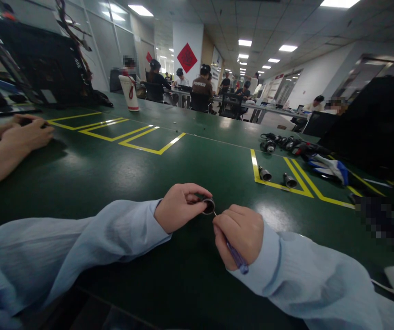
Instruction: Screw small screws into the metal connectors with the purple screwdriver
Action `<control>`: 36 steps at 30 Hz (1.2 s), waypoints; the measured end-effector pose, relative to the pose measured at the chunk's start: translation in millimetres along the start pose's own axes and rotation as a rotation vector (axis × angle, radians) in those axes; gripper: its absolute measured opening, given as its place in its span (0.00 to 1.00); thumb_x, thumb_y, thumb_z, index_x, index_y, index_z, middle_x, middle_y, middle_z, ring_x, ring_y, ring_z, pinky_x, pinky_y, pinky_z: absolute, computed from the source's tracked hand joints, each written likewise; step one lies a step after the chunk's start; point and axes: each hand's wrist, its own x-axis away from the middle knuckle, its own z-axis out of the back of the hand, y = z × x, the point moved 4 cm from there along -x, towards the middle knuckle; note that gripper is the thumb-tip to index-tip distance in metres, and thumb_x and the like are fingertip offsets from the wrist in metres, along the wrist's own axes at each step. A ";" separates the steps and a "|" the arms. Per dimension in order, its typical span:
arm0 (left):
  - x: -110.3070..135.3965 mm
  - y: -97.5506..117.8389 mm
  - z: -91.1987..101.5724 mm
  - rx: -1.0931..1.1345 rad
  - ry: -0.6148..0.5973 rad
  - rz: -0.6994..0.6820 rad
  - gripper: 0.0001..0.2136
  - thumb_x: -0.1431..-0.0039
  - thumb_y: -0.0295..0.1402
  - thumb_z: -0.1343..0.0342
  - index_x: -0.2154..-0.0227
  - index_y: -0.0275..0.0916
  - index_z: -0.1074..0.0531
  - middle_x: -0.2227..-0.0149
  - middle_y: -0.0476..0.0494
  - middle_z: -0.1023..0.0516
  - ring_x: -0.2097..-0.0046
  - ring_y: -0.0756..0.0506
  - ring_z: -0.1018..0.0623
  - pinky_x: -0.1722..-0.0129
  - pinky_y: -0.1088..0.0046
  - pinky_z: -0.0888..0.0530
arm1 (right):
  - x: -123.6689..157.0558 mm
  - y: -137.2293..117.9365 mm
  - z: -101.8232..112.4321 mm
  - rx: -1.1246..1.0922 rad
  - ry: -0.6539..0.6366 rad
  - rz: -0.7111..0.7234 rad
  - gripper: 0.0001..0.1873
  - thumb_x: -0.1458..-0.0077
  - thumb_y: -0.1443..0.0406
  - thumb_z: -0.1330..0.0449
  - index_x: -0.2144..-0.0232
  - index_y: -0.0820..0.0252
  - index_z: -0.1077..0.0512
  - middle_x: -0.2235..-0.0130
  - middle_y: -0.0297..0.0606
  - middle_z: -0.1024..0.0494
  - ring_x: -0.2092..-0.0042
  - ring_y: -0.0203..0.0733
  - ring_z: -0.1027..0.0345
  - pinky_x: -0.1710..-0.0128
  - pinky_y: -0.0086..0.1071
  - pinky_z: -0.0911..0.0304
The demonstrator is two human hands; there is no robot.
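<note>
My left hand (182, 207) is closed on a small metal cup-shaped part (209, 206), its round hollow end turned towards me. In my right hand (240, 231) is a slim screwdriver with a translucent purple handle (238, 260), which sticks out below the fist. The thin shaft's tip is at the rim of the metal part; whether it touches a screw is too small to tell. Two similar metal parts, a nearer one (290, 180) and another (265, 173), lie inside a yellow-taped box to the right.
Yellow tape outlines (161, 151) mark the green table (114, 169). A cluster of dark metal parts with cables (270, 145) and a blue-white glove (329, 168) lie at right. A white paper cup (128, 94) stands far left. Another person's hands (28, 133) are at the left edge.
</note>
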 end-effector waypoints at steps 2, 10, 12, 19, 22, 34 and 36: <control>0.1 -0.4 1.0 0.026 0.004 0.006 0.11 0.58 0.25 0.44 0.67 0.31 0.28 0.71 0.42 0.22 0.68 0.46 0.22 0.66 0.70 0.25 | 0.8 4.5 1.7 -0.060 0.040 -0.031 0.07 0.55 0.73 0.49 0.78 0.64 0.32 0.78 0.38 0.31 0.75 0.36 0.42 0.75 0.30 0.46; -2.3 -2.5 0.8 0.244 -0.016 0.114 0.10 0.58 0.25 0.43 0.68 0.32 0.28 0.73 0.46 0.22 0.71 0.49 0.23 0.70 0.74 0.25 | 2.8 14.7 11.9 -0.262 0.151 -0.190 0.05 0.53 0.73 0.48 0.76 0.63 0.33 0.77 0.33 0.30 0.74 0.31 0.39 0.72 0.26 0.43; -2.5 -1.2 0.7 0.266 -0.012 0.122 0.10 0.59 0.25 0.43 0.69 0.32 0.27 0.74 0.46 0.22 0.71 0.49 0.23 0.70 0.74 0.25 | 2.6 13.6 12.3 -0.281 0.155 -0.182 0.05 0.53 0.73 0.48 0.76 0.63 0.33 0.77 0.33 0.30 0.74 0.31 0.39 0.72 0.26 0.43; -0.1 1.8 2.0 0.197 -0.004 0.098 0.10 0.59 0.25 0.43 0.69 0.31 0.27 0.73 0.45 0.22 0.70 0.48 0.23 0.69 0.73 0.25 | 2.2 11.1 10.9 -0.259 0.132 -0.156 0.04 0.53 0.73 0.48 0.76 0.64 0.34 0.77 0.33 0.31 0.74 0.31 0.39 0.72 0.26 0.44; 0.8 2.5 2.3 0.114 0.000 0.050 0.09 0.57 0.25 0.44 0.69 0.32 0.27 0.72 0.45 0.22 0.69 0.47 0.23 0.68 0.72 0.25 | 2.2 9.7 10.2 -0.254 0.124 -0.156 0.04 0.53 0.73 0.48 0.75 0.64 0.34 0.77 0.33 0.31 0.74 0.31 0.39 0.72 0.26 0.44; 1.6 1.2 1.6 0.016 0.007 -0.035 0.09 0.56 0.25 0.47 0.69 0.32 0.26 0.70 0.43 0.21 0.65 0.45 0.23 0.64 0.70 0.25 | 0.3 5.9 11.2 -0.187 0.116 -0.134 0.04 0.53 0.72 0.49 0.75 0.63 0.34 0.77 0.34 0.31 0.74 0.32 0.40 0.73 0.27 0.44; 1.2 1.2 1.0 0.018 0.007 -0.048 0.09 0.56 0.25 0.47 0.69 0.32 0.26 0.70 0.43 0.21 0.65 0.45 0.23 0.64 0.70 0.25 | -0.1 5.6 10.2 -0.180 0.113 -0.132 0.04 0.53 0.72 0.48 0.75 0.63 0.34 0.77 0.34 0.31 0.74 0.32 0.40 0.72 0.27 0.44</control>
